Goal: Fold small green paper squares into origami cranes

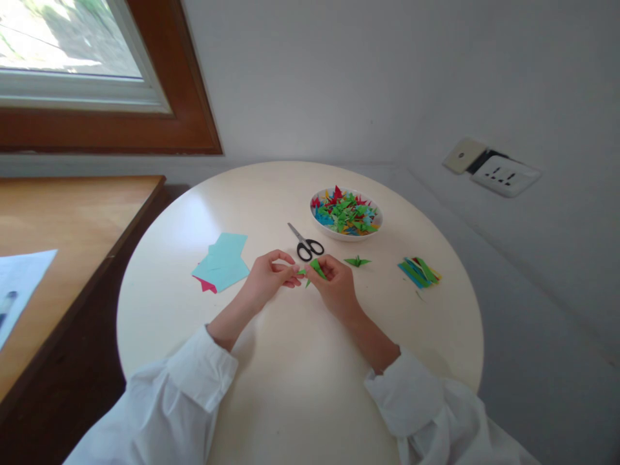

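Between my two hands is a small green origami crane [316,267], partly covered by my fingers. My left hand [271,274] pinches a thin point of it at its left side. Around its body on the right, the fingers of my right hand [336,282] are closed. A finished-looking green paper crane [357,261] lies on the table just right of my right hand. Scissors [306,244] with black handles rest just beyond my hands, blades pointing away to the left.
A white bowl [346,237] full of colourful paper cranes stands farther back. Light blue paper sheets [225,261] with a pink piece [206,285] lie left; coloured paper strips [420,272] lie right on the round white table [295,387]. A wooden desk [87,213] stands at the left.
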